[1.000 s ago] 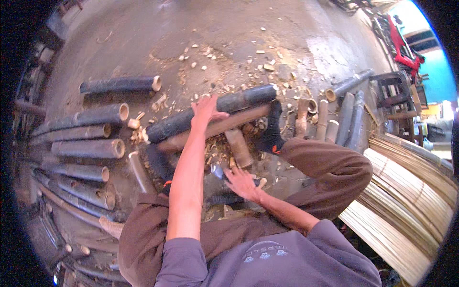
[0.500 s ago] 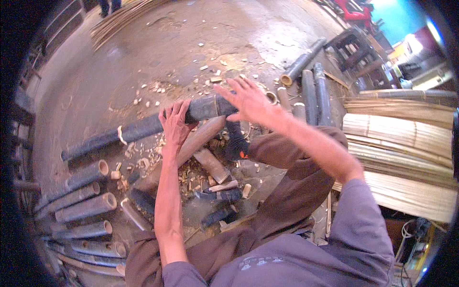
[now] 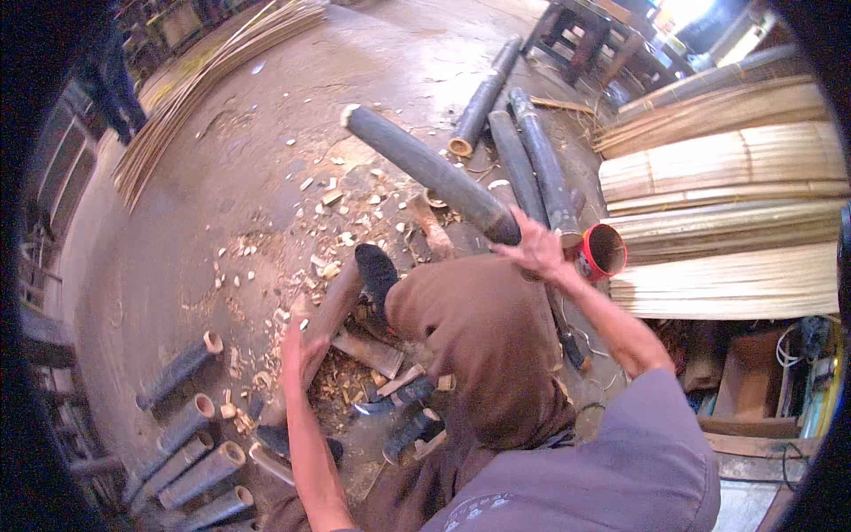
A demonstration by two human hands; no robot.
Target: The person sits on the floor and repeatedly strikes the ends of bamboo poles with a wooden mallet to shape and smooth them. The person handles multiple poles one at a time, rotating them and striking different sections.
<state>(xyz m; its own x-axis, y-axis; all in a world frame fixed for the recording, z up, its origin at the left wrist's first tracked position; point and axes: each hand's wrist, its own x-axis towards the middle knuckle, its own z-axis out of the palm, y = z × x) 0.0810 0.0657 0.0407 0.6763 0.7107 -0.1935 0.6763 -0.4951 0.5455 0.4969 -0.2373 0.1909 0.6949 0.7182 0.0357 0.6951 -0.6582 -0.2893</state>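
Note:
My right hand [image 3: 536,248] is closed round the near end of a dark bamboo pole [image 3: 430,173], which slants up and away to the left, its pale cut end farthest from me. Lower down at the left, my left hand [image 3: 303,350] is somewhat blurred, thumb apart from the fingers, with nothing visible in it. It is beside a brown log [image 3: 335,306] that lies slanted between my feet. A dark-sheathed or dark-handled blade tool [image 3: 408,393] lies on the floor near my bent leg.
Several cut bamboo tubes [image 3: 204,474] lie at the lower left. More dark poles [image 3: 541,160] rest at the right, near a red container [image 3: 605,251] and stacked pale bamboo strips [image 3: 718,226]. Chips [image 3: 332,197] litter the floor. Another person's legs [image 3: 115,84] show at the far left.
The dark pole, earlier lying across in front under both hands, is now raised and swung to the right in my right hand. My left hand has let go and dropped lower. The view has shifted.

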